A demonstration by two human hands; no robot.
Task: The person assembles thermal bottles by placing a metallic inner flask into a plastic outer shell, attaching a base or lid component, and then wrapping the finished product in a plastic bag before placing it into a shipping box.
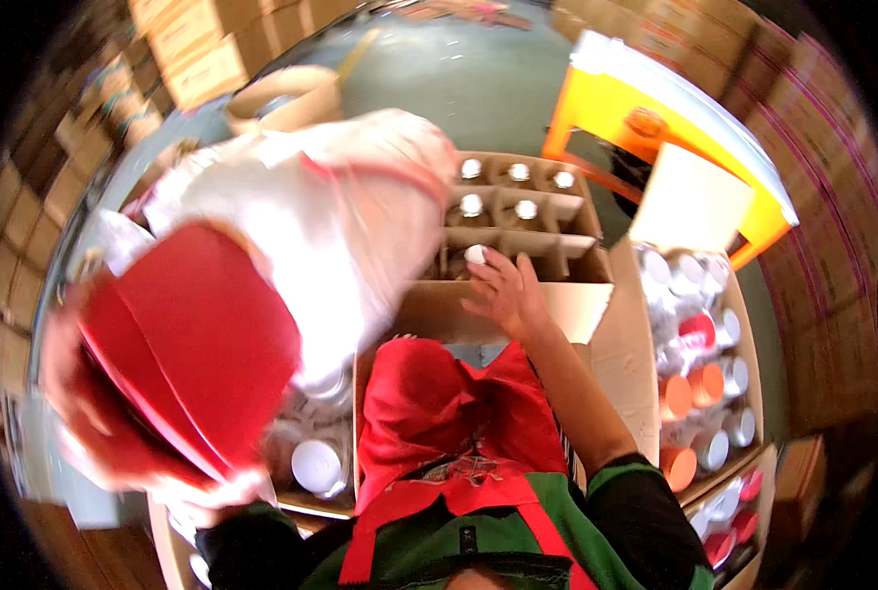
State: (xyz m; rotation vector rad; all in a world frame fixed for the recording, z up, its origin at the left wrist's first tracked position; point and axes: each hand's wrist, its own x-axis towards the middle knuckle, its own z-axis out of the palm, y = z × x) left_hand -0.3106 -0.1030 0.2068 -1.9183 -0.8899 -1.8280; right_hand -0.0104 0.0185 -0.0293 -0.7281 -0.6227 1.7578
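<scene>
Reaching over the divided carton (575, 301), we could have tipped a bottle (475, 255) if the co-worker's white shirt (350, 236) had jostled our right hand (508, 298). White-capped, its body mostly hidden, it stood in the near row, toward the left. Our right fingers spread wide at its cap; our left hand (203, 506) was too blurred to tell.

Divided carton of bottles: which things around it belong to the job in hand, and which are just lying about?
In use:
right hand, at a white-capped bottle
divided carton

Seemingly just lying about:
orange-capped containers
yellow-and-orange stand
round brown tub
</scene>
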